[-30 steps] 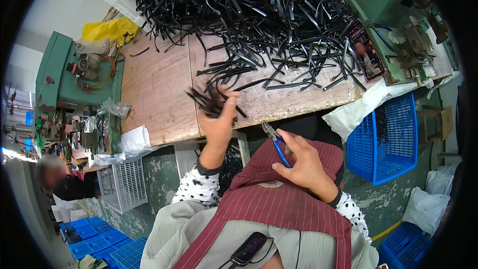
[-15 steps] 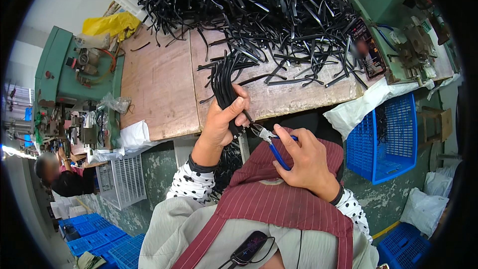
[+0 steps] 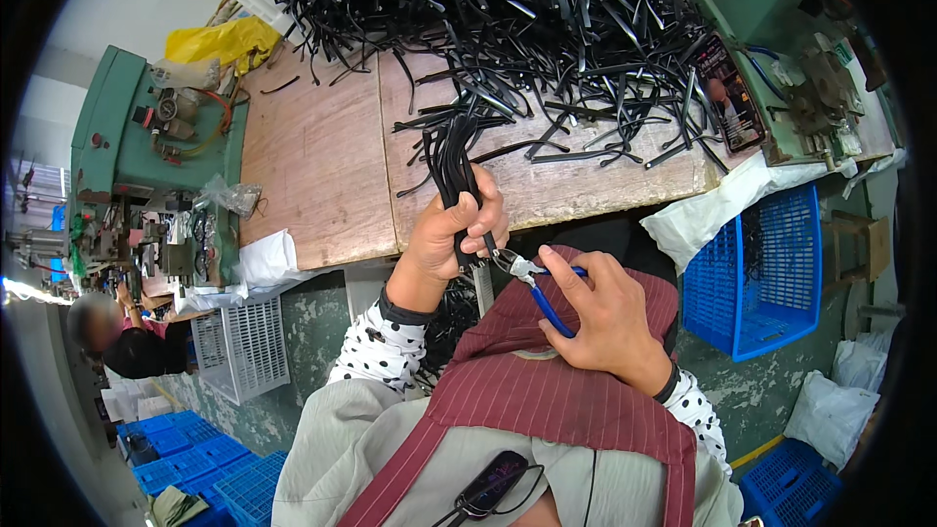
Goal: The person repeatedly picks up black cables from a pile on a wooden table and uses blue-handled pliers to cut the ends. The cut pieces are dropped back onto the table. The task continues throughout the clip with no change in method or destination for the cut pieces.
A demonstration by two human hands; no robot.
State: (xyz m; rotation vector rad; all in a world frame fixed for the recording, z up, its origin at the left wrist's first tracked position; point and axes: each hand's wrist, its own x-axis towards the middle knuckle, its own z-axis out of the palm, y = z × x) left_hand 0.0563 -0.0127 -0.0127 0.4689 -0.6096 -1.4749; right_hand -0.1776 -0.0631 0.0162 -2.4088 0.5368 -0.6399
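Observation:
My left hand (image 3: 451, 226) is closed around a bundle of black eyeglass temples (image 3: 451, 161), slim plastic arms with curved ends. The bundle stands up from my fist over the table's front edge, and its lower ends show beneath my fingers. My right hand (image 3: 610, 317) grips a pair of blue-handled cutting pliers (image 3: 525, 271), thumb and fingers on the two handles. The plier jaws meet the lower end of one temple at the right of the bundle; whether they are closed on it is too small to tell.
A large heap of black temples (image 3: 488, 0) covers the far side of the wooden table (image 3: 312, 156). Green machines (image 3: 107, 127) flank it left and right. A blue crate (image 3: 727, 283) stands at right, a white crate (image 3: 244, 351) at left. Another person (image 3: 146, 351) works at far left.
The whole view has shifted slightly. The fingers of my left hand have moved a little around the bundle; the pliers stay at the temple ends.

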